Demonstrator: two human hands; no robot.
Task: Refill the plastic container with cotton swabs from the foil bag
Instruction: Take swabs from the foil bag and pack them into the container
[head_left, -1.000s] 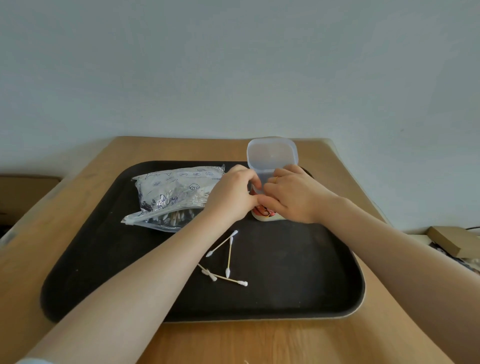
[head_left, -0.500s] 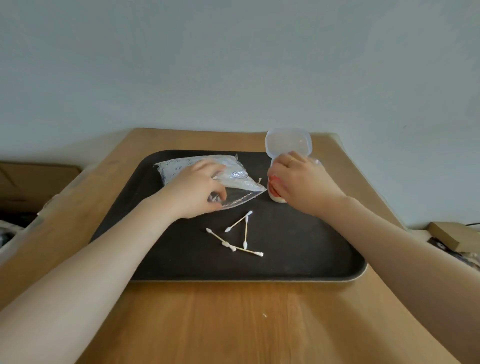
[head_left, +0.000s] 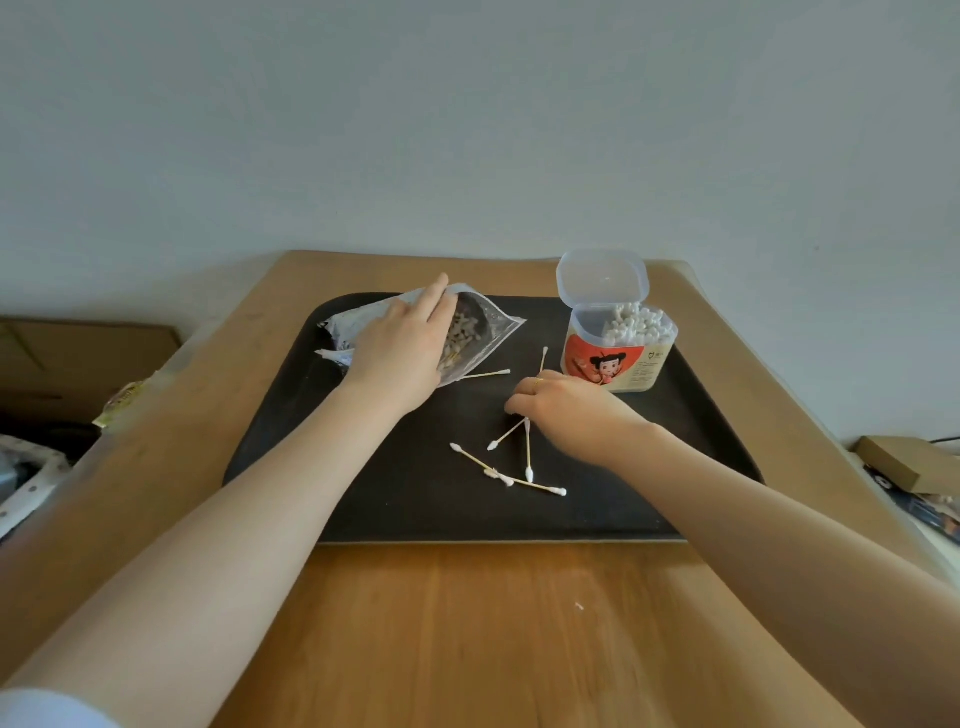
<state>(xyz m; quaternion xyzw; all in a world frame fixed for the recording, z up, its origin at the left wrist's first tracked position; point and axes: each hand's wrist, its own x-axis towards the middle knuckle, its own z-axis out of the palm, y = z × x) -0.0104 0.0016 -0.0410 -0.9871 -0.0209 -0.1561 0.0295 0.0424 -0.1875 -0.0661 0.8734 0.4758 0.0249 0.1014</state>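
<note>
On the black tray (head_left: 374, 499) that sits on the wooden surface (head_left: 467, 634), the left hand (head_left: 402, 353) lies flat and spread on the foil bag (head_left: 478, 332), which looks open with more swabs inside. The right hand (head_left: 566, 405) is curled, its fingertips (head_left: 514, 408) pinching at the loose cotton swabs (head_left: 524, 467) in the middle of the tray. I cannot tell if it has one yet. The plastic container (head_left: 618, 353) stands just beside that hand, lid (head_left: 602, 278) up, already quite full of white tips. I think the step is picking up the strays. Next they need a firm pinch, a lift, and a drop into the open top
</note>
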